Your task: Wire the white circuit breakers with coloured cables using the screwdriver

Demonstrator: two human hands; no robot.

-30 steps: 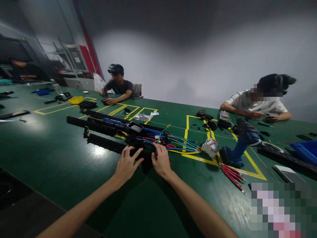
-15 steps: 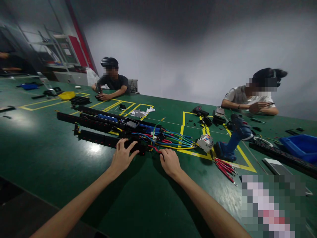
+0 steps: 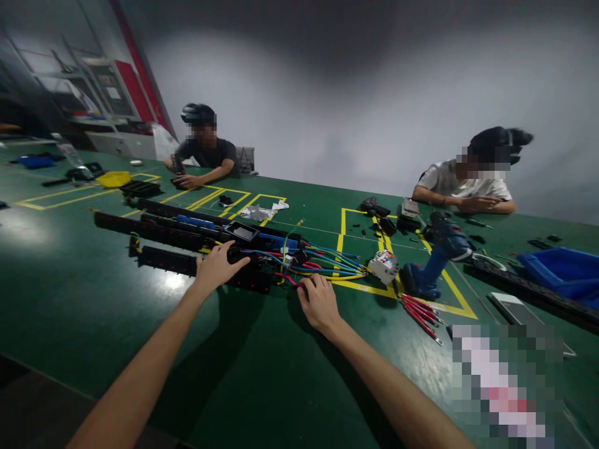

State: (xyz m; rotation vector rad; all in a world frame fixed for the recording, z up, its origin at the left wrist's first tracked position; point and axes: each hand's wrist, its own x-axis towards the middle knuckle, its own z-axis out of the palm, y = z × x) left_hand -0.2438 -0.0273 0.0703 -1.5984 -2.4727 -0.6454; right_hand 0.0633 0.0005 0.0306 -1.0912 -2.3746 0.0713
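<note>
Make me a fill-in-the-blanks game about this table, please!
The left hand rests on a long ____ power strip.
The top of the table is ____.
The cordless drill by the red wires is ____.
The small tray at the far left is ____.
Missing words: black, green, blue, yellow.

Left hand [image 3: 216, 267] on power strip [image 3: 201, 267]; wire bundle [image 3: 322, 262] right; drill [image 3: 437, 255] farther right.
</note>
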